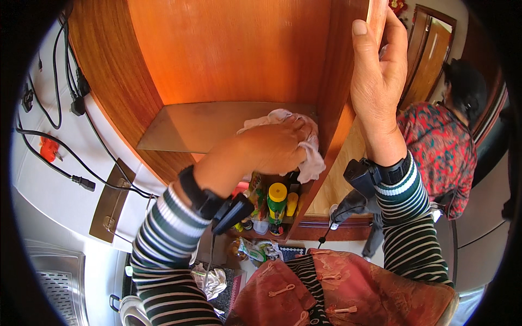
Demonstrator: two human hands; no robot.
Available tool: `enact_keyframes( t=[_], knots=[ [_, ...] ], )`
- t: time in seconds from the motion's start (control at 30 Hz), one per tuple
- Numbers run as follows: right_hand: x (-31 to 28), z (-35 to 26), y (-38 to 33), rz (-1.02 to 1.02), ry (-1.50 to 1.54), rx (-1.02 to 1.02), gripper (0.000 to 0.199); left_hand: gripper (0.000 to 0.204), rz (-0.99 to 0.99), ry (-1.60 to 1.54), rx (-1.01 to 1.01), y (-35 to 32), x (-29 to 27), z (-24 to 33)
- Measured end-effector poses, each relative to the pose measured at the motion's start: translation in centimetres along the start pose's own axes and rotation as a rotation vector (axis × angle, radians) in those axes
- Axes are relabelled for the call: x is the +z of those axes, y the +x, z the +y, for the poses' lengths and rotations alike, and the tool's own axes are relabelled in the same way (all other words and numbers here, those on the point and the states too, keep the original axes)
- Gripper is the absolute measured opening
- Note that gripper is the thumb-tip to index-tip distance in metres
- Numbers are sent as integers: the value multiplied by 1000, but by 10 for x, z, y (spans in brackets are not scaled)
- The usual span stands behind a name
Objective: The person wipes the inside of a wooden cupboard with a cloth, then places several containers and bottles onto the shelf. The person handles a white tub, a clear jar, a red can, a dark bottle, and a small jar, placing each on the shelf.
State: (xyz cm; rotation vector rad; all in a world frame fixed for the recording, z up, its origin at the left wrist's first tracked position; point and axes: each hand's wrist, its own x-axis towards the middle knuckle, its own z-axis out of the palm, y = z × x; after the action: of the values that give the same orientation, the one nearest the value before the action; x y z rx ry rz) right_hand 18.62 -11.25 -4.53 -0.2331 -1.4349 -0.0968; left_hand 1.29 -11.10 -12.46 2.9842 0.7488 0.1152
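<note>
My left hand (272, 145) is closed on a crumpled pale pink cloth (310, 169), pressed onto the right part of a shelf (190, 126) inside a wooden cabinet. The fingertips are partly buried in the cloth. Higher up on the right, my right hand (378, 76) grips the front edge of the cabinet's side panel (375, 24), its thumb on the near face and its fingers round the other side. On the compartment below the shelf stands a green bottle with a yellow cap (277, 200), beside a smaller yellow bottle (292, 204).
Black cables with plugs (78, 103) hang along the white wall at left. A metal drainer (57, 282) and a pot (133, 311) are at lower left. Plastic packages (255, 249) lie below the cabinet. Another person in a patterned red top (440, 152) is at right.
</note>
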Motion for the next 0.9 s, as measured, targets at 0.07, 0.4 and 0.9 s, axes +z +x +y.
enact_keyframes(
  t=[0.07,0.4,0.9],
  knots=[
    [0,-3,1,-22,46,2,43,62,-174,244,69,18,-9,-8],
    [3,-7,-3,21,-38,28,45,26,62,-1466,-149,27,-16,-14],
    [-9,1,-3,37,-244,65,45,71,115,-469,-392,69,-9,-27]
  ],
)
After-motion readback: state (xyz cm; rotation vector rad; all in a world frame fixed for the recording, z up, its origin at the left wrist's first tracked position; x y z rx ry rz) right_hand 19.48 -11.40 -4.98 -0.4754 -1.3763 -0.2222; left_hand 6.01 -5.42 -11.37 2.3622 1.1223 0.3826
